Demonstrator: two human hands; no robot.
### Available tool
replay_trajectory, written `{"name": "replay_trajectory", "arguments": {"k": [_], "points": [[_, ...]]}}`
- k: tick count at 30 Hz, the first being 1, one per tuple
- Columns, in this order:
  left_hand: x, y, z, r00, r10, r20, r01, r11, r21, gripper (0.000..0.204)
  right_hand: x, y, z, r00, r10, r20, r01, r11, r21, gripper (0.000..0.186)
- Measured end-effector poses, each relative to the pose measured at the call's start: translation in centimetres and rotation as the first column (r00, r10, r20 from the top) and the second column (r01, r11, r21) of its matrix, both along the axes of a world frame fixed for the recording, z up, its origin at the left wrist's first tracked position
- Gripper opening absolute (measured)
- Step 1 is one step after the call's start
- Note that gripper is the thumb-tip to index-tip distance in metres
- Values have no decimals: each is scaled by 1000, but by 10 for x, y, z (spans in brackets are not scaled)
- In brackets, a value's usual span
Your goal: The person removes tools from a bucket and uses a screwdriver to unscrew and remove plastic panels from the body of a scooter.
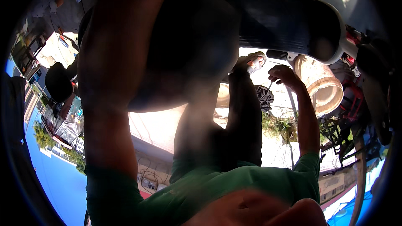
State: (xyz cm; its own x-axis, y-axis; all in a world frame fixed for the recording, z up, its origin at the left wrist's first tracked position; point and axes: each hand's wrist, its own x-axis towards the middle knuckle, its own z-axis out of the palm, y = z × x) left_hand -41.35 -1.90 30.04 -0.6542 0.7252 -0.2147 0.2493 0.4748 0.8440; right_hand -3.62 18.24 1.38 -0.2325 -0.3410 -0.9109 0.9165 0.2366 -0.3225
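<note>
My left arm [113,71] rises along the left and passes out over the top edge, so my left hand is out of the picture. The forearm crosses in front of a large dark rounded part [192,46], whose kind is too dark to make out. Lower right of the middle, my right hand [282,75] is closed with curled fingers around a thin metal rod [270,85], its shaft pointing down. Just above that hand hangs a long dark panel [284,21] with a grey rim, ribbed along its lower edge. The hand appears apart from the panel.
A tan round tub [328,94] lies tilted right of my right hand. Below the hand are a crumpled dark striped cloth [264,98] and some grass [280,123]. A shoe [256,62] shows under the panel. Red metal framing [355,96] stands far right; a black rounded pad [58,82] is far left.
</note>
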Motion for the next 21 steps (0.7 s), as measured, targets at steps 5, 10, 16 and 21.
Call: {"name": "replay_trajectory", "arguments": {"k": [5,10,16,21], "points": [[3,-13,-1,999,-45,-14,44,997,-56,38,-115,5,48,851,-421,-313,376,906,-194,31],[0,-26,-3,996,-88,-15,87,992,-95,39,-235,17,10,505,217,-835,146,932,331,27],[-15,-23,-19,991,-135,10,136,981,-138,40,-333,3,-55,353,655,-668,70,694,717,30],[-34,-12,-38,985,-173,11,173,967,-187,42,-376,-4,-140,396,763,-510,-133,598,791,36]]}}
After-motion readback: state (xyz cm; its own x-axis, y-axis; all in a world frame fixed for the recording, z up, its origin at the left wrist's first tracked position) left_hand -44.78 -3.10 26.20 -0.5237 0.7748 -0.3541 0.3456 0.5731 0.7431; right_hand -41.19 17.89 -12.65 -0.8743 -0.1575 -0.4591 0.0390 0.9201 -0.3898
